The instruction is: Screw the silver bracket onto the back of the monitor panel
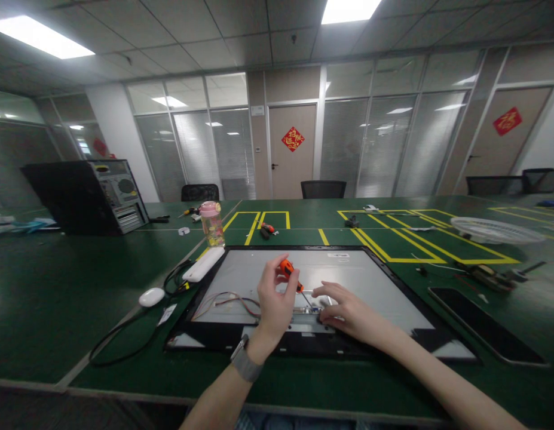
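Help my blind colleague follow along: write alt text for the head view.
The left hand holds an orange screwdriver over a flat panel on a green table, the right hand near its tip. A pink-lidded bottle and computer tower stand beyond.

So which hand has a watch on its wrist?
The left hand, the one gripping the orange-and-black screwdriver. The watch has a grey band; the right hand, low over the flat panel, has a bare wrist.

The fingertips of the right hand (348, 309) and the small metal parts (309, 310) at the tip of the orange-and-black screwdriver (291, 275) are too small to make out; the lower frame edge cuts off both bare forearms (223, 394).
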The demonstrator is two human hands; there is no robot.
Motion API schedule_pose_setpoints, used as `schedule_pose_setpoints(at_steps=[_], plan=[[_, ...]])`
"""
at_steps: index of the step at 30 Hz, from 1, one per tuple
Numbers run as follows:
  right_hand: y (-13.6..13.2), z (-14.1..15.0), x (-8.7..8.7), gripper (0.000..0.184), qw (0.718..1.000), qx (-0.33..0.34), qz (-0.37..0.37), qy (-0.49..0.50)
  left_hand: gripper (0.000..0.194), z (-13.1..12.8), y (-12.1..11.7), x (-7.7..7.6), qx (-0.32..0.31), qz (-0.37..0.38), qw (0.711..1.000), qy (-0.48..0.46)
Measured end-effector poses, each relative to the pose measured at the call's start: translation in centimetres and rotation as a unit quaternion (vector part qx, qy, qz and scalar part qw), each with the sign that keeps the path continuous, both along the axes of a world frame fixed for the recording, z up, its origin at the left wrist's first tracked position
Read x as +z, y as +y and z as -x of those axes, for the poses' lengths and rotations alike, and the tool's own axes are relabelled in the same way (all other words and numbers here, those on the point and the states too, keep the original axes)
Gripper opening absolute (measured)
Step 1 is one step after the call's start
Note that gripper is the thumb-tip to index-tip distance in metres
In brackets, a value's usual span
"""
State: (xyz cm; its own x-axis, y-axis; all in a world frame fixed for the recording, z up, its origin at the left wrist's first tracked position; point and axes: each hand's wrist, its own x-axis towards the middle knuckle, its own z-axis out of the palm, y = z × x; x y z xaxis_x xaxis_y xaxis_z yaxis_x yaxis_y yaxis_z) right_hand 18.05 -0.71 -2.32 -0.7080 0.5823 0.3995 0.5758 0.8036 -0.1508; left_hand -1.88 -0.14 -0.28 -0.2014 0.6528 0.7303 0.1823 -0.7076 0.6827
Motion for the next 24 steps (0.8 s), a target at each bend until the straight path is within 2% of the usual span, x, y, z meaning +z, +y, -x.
schedule_pose_setpoints(at_steps=[4,9,15,24], plan=[[0.1,-0.1,-0.2,0.014,1.000,0.013,-0.016,0.003,0.027,-0.1,-0.1,0.0,-0.001,-0.003,1.000,0.005],[-0.2,0.0,0.3,0.013,1.000,-0.002,-0.017,-0.008,0.028,0.0,-0.1,0.0,0.001,-0.001,1.000,0.012],[-0.5,0.0,1.2,0.013,0.999,-0.021,0.024,-0.032,0.029,-0.2,0.0,-0.2,0.001,0.000,1.000,0.019],[0.2,-0.4,-0.4,0.013,0.997,-0.016,0.068,0.036,0.031,-0.5,0.0,-0.8,-0.026,0.021,0.999,0.037]])
